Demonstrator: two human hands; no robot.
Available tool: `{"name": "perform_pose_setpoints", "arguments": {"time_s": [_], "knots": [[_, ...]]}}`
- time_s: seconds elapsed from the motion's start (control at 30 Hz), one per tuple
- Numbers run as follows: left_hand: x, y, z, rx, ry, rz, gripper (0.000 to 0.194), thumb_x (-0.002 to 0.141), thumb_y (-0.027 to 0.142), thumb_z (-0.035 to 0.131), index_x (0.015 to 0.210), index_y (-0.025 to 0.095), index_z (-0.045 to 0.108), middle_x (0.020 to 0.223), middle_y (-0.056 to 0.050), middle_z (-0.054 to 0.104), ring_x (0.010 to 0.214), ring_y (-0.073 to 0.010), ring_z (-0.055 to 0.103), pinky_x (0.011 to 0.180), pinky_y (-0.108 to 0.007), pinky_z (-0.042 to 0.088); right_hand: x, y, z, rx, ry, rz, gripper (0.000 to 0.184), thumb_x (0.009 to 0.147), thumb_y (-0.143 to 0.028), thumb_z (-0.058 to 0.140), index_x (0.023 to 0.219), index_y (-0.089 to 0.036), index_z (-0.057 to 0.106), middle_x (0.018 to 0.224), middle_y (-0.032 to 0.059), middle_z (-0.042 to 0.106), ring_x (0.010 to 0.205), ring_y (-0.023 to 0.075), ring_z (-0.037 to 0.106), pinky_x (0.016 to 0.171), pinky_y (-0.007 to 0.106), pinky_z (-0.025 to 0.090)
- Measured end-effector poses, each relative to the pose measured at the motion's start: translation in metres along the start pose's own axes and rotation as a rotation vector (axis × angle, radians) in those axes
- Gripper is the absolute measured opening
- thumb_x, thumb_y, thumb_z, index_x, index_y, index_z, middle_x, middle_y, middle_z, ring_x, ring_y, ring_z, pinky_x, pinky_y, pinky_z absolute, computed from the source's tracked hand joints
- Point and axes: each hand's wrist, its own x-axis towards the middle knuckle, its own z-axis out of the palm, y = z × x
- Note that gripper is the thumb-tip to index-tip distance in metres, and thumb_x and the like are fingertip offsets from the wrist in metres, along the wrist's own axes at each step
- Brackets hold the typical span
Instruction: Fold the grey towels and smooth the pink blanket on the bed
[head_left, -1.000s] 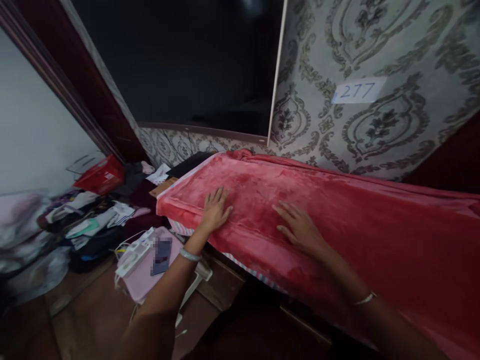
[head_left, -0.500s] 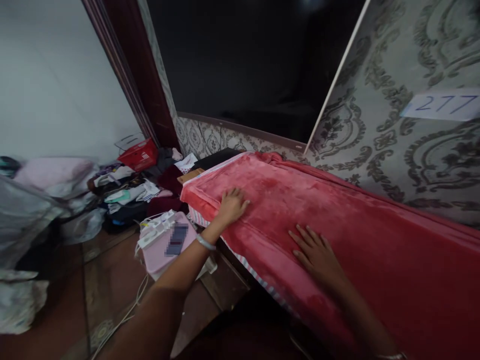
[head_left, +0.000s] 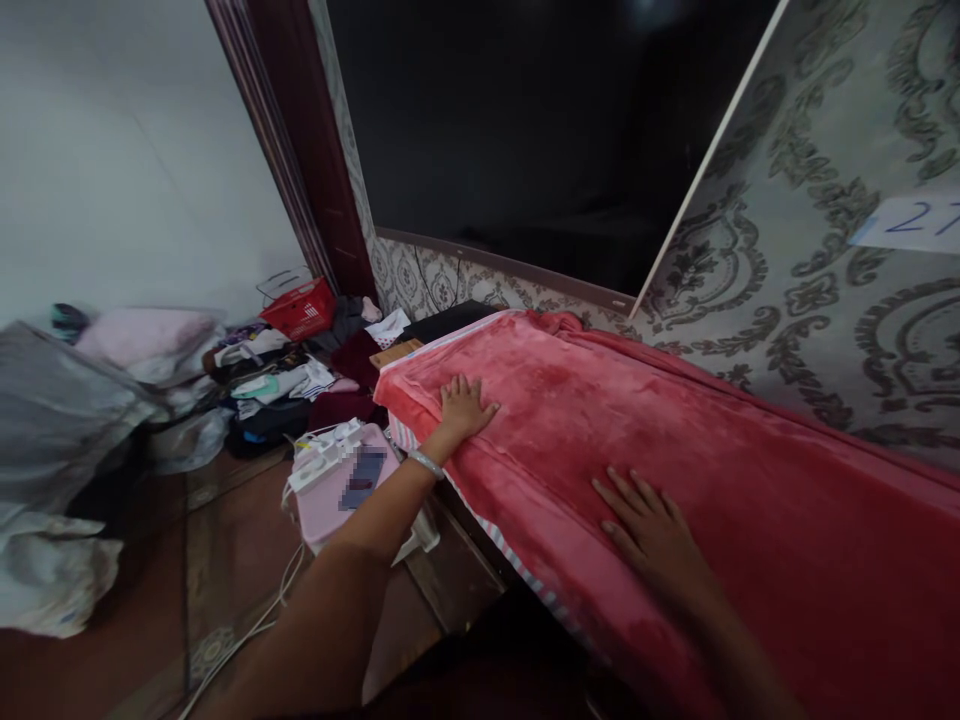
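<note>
A plush red blanket [head_left: 570,400] is spread over a long low surface along the wall, and a striped edge shows beneath its near side. My left hand [head_left: 463,408] lies flat on the blanket near its far left end, fingers spread, with a silver bangle on the wrist. Farther right and closer to me, my right hand [head_left: 652,525] also rests open on the blanket, its fingers apart. Neither hand grips the cloth.
A large black television [head_left: 555,140] hangs above the blanket. On the left stands a pink box [head_left: 322,510] with a power strip [head_left: 326,455] on top and a white cable [head_left: 251,630] across the floor. Behind are piled clothes [head_left: 277,390] and a red basket [head_left: 301,308].
The view has swung slightly left, so things appear shifted to the right. Both hands stay flat on the blanket, the left one's fingers a little more spread.
</note>
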Motion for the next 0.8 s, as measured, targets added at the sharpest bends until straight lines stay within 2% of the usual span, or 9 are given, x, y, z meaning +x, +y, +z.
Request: {"name": "perform_pose_setpoints", "arguments": {"time_s": [0.1,0.23,0.3,0.4,0.53,0.6,0.67,0.8], "knots": [[0.003,-0.019,-0.006,0.036,0.01,-0.072,0.081,0.098,0.065,0.034,0.161,0.013,0.033,0.168,-0.024,0.026,0.157,-0.0397,0.018,0.124,-0.063,0.015,0.0,0.0,0.001,-0.001,0.011,-0.005,0.053,0.103,-0.047,0.035,0.152,-0.035,0.051,0.161,0.0039,0.043,0.149,0.0309,0.038,0.115,0.059,0.037],[0.001,-0.049,-0.01,0.083,0.054,-0.166,0.082,0.098,0.064,0.036,0.159,0.009,0.036,0.163,-0.028,0.033,0.155,-0.0426,0.025,0.123,-0.064,0.018,0.002,-0.003,0.0,0.006,0.013,0.007,0.053,0.103,-0.047,0.036,0.152,-0.035,0.051,0.161,0.004,0.043,0.149,0.0308,0.038,0.115,0.059,0.037],[0.0,-0.056,-0.012,0.095,0.079,-0.203,0.083,0.097,0.064,0.037,0.156,0.006,0.04,0.162,-0.03,0.035,0.153,-0.0449,0.027,0.121,-0.065,0.02,0.004,-0.006,-0.003,0.019,0.0,0.028,0.053,0.103,-0.047,0.037,0.152,-0.035,0.051,0.162,0.0043,0.042,0.15,0.0307,0.037,0.116,0.06,0.037],[0.007,-0.048,-0.019,0.097,0.109,-0.179,0.08,0.098,0.059,0.04,0.156,0.004,0.039,0.162,-0.03,0.034,0.153,-0.0454,0.027,0.122,-0.066,0.02,0.008,-0.013,-0.012,0.057,-0.057,0.057,0.054,0.103,-0.048,0.038,0.154,-0.035,0.049,0.163,0.0041,0.039,0.152,0.0299,0.034,0.119,0.06,0.033],[0.031,-0.014,-0.029,0.06,0.143,0.091,0.073,0.101,0.055,0.034,0.163,0.016,0.029,0.171,-0.02,0.021,0.158,-0.0375,0.017,0.124,-0.064,0.017,0.016,-0.02,-0.027,0.12,-0.162,0.114,0.053,0.103,-0.048,0.041,0.155,-0.036,0.046,0.165,0.0029,0.035,0.154,0.0292,0.028,0.122,0.06,0.027],[0.043,0.001,-0.031,0.044,0.129,0.178,0.072,0.102,0.056,0.032,0.163,0.02,0.028,0.172,-0.017,0.017,0.159,-0.0375,0.013,0.124,-0.066,0.015,0.018,-0.022,-0.033,0.147,-0.194,0.141,0.054,0.104,-0.049,0.042,0.155,-0.036,0.046,0.166,0.0031,0.034,0.155,0.0292,0.026,0.124,0.06,0.024],[0.052,0.006,-0.028,0.03,0.069,0.168,0.072,0.101,0.058,0.032,0.163,0.022,0.03,0.172,-0.015,0.018,0.158,-0.0401,0.012,0.122,-0.069,0.015,0.02,-0.023,-0.038,0.175,-0.215,0.149,0.054,0.104,-0.049,0.042,0.156,-0.036,0.045,0.165,0.0033,0.034,0.156,0.0291,0.024,0.124,0.061,0.021],[0.06,-0.003,-0.015,-0.015,-0.006,0.075,0.074,0.1,0.061,0.031,0.164,0.024,0.027,0.172,-0.016,0.018,0.156,-0.0429,0.018,0.119,-0.072,0.02,0.021,-0.023,-0.045,0.217,-0.262,0.142,0.056,0.105,-0.051,0.04,0.158,-0.035,0.04,0.167,0.004,0.029,0.157,0.0294,0.018,0.125,0.061,0.017]]}}
